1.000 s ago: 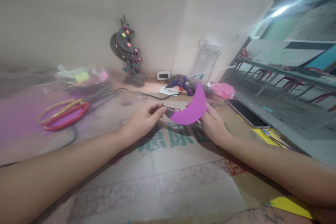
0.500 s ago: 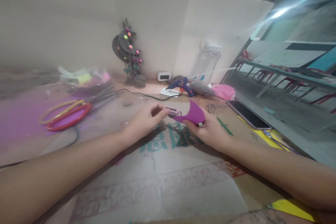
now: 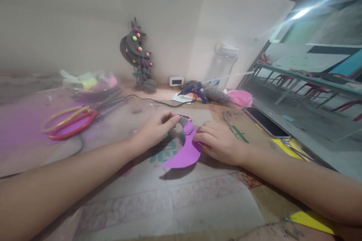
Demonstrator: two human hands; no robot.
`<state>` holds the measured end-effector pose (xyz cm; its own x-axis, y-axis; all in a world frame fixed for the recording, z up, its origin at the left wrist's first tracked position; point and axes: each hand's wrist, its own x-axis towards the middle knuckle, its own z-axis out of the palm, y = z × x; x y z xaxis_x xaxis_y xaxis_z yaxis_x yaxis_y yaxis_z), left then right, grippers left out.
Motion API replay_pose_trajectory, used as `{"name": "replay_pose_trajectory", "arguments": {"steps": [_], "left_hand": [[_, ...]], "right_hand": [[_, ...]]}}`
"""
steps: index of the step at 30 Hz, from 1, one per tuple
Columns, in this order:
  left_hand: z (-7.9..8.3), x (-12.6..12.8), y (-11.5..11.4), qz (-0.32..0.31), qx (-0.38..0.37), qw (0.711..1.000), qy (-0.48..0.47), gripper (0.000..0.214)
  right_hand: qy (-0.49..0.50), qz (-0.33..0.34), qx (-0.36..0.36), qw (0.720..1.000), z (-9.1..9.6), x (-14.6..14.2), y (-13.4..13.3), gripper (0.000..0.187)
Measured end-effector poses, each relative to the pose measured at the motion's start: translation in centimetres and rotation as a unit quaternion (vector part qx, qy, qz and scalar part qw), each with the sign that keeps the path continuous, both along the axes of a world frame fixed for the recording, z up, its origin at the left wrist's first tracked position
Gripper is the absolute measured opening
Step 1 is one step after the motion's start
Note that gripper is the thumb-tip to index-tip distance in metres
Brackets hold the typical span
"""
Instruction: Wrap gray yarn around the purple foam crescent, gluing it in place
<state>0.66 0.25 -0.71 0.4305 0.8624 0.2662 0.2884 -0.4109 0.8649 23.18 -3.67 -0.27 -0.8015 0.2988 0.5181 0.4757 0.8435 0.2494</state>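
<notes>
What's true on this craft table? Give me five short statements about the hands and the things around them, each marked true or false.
1. Both the left hand and the right hand touch the purple crescent-shaped foam cutout. True.
2. The blue glue gun is in the right hand. False: it lies at the back, near the wall, untouched.
3. The black flat smartphone lies right of the hands. True.
4. The red and yellow plastic loops lie beside the smartphone. False: they lie far left of the hands.
5. The small white digital clock stands by the wall. True.
</notes>
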Motion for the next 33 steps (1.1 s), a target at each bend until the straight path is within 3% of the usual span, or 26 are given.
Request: {"name": "replay_pose_trajectory", "arguments": {"steps": [4, 7, 10, 13, 17, 26, 33], "left_hand": [[-0.2, -0.1, 0.3, 0.020, 0.023, 0.999, -0.015, 0.027], [-0.4, -0.2, 0.4, 0.028, 0.025, 0.999, -0.027, 0.028], [-0.5, -0.3, 0.3, 0.029, 0.019, 0.999, -0.036, 0.028], [-0.5, -0.3, 0.1, 0.021, 0.007, 0.999, -0.046, 0.028], [-0.1, -0.3, -0.2, 0.018, 0.018, 0.999, -0.031, 0.029], [0.0, -0.2, -0.3, -0.024, 0.007, 0.999, -0.022, 0.026], [0.4, -0.2, -0.5, -0.018, 0.023, 1.000, -0.010, 0.027]], "right_hand": [[0.015, -0.001, -0.043, 0.999, -0.4, -0.2, 0.0, 0.019], [0.087, 0.018, -0.107, 0.990, -0.3, -0.2, -0.3, 0.022], [0.192, -0.055, -0.173, 0.964, 0.1, -0.2, -0.4, 0.012], [0.216, -0.141, -0.238, 0.936, 0.4, -0.3, -0.1, 0.015], [0.193, -0.123, -0.331, 0.916, 0.2, -0.6, 0.5, 0.020], [0.200, -0.111, -0.376, 0.898, 0.0, -0.8, 0.5, 0.018], [0.182, -0.104, -0.368, 0.906, -0.1, -0.9, 0.5, 0.020]]}}
